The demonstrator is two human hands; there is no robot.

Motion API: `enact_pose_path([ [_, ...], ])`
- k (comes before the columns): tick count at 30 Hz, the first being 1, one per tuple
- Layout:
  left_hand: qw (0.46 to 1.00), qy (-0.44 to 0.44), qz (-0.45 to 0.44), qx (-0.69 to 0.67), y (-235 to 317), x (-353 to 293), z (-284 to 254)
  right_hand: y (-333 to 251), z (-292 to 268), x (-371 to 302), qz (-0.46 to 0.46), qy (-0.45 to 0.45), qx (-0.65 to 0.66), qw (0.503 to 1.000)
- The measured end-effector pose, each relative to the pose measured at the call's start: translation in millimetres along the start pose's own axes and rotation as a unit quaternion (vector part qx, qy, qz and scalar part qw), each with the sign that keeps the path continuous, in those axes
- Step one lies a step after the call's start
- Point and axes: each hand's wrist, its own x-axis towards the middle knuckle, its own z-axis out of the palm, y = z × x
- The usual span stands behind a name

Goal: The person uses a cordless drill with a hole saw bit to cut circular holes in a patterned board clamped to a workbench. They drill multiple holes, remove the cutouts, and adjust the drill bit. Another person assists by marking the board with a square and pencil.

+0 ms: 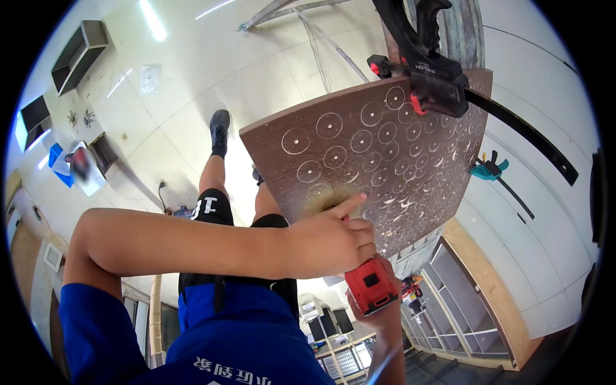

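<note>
Left forearm crosses to the right; left hand curled, index finger out over brown board, grip unclear. Right hand clamped on red power tool, hands together.

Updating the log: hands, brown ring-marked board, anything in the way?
Right hand gripping red power tool. Left hand right beside it, index finger extended over brown ring-marked board. Black bar clamp at board's far edge, away from both hands.
</note>
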Motion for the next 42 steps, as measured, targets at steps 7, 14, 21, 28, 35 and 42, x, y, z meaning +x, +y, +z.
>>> enact_pose_path([
  [7, 0.886, -0.406, 0.046, -0.222, -33.1, 72.4, -41.9, 23.0, -4.4, -11.4, -0.013, -0.054, -0.012, 0.998],
  [14, 0.978, -0.164, 0.06, -0.113, -19.0, 19.4, -19.6, 4.2, -0.6, -1.4, -0.032, 0.005, -0.03, 0.999],
  [21, 0.993, -0.053, 0.02, -0.099, -6.2, 9.4, -12.8, 3.2, -2.1, 1.4, -0.05, -0.013, -0.027, 0.998],
  [28, 0.922, -0.346, 0.05, -0.166, -27.0, 55.6, -40.6, 5.1, -3.4, -2.2, -0.019, -0.018, -0.009, 1.0],
  [35, 0.994, 0.104, 0.011, 0.011, -0.6, -8.3, 14.5, 1.6, 0.5, -3.7, 0.0, 0.04, -0.052, 0.998],
  [42, 0.99, -0.106, 0.043, -0.078, -17.3, 17.7, -15.0, 11.4, -3.6, -6.5, 0.025, -0.048, -0.014, 0.998],
])
